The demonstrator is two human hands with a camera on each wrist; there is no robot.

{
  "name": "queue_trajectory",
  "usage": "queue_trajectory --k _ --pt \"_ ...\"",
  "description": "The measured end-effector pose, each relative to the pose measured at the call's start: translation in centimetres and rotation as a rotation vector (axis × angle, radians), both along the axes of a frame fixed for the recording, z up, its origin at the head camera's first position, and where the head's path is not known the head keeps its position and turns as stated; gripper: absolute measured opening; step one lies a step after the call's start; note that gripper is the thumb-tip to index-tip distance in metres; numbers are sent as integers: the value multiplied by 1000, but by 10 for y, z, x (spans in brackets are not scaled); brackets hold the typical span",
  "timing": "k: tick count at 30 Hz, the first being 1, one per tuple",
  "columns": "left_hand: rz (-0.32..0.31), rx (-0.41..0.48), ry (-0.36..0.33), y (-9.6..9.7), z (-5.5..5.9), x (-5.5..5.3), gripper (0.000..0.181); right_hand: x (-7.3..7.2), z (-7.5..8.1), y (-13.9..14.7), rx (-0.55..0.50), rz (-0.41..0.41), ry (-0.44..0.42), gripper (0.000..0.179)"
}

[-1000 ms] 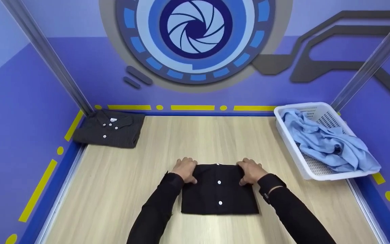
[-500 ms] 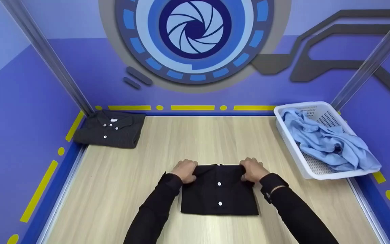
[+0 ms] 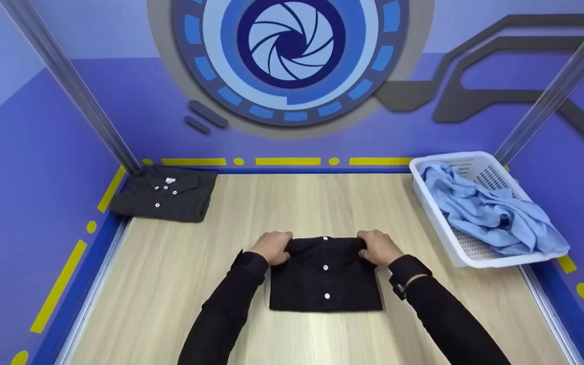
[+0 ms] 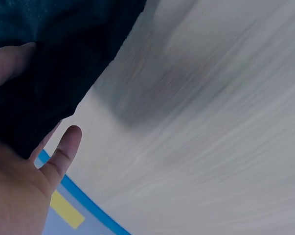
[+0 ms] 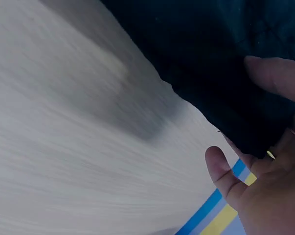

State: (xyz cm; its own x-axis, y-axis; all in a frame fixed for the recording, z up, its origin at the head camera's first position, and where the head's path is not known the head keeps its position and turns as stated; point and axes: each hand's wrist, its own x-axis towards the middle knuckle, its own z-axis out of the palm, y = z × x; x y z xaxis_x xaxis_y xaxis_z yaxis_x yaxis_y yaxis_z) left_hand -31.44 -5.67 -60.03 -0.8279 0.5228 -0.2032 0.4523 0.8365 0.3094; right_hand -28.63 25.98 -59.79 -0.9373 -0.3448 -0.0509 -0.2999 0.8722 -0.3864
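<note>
A folded black shirt [image 3: 304, 279] with a line of white buttons is held between my two hands over the wooden table. My left hand [image 3: 272, 247] grips its far left corner, and my right hand [image 3: 379, 247] grips the far right corner. In the left wrist view the thumb [image 4: 12, 63] lies on top of the black cloth [image 4: 59, 68], with fingers beneath it and the little finger sticking out. The right wrist view has the same hold: thumb [image 5: 274, 76] above the cloth [image 5: 211, 58], other fingers under. A shadow falls on the table beside the cloth in both wrist views.
At the back left corner lies a folded dark grey shirt [image 3: 180, 203] with white buttons. A white perforated basket [image 3: 436, 223] stands at the right, a crumpled light blue garment [image 3: 495, 218] inside it. Blue printed walls [image 3: 292, 144] enclose the wooden table [image 3: 292, 208] at the back and sides.
Both hands have tightened from resting on the black shirt's far corners to gripping them. The shirt has come up and shifted slightly away from the person.
</note>
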Motion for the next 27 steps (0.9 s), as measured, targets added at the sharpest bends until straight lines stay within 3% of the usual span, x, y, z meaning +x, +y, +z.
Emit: queue_trajectory --k 6,16,27 --pt "0 -1 50 -1 19 -7 25 -4 8 2 -45 6 160 21" --pt "-11 13 243 0 46 -17 24 -13 24 1 -98 -28 389 27" --pt "-7 107 426 1 67 -21 27 -17 38 1 -149 -58 594 30"
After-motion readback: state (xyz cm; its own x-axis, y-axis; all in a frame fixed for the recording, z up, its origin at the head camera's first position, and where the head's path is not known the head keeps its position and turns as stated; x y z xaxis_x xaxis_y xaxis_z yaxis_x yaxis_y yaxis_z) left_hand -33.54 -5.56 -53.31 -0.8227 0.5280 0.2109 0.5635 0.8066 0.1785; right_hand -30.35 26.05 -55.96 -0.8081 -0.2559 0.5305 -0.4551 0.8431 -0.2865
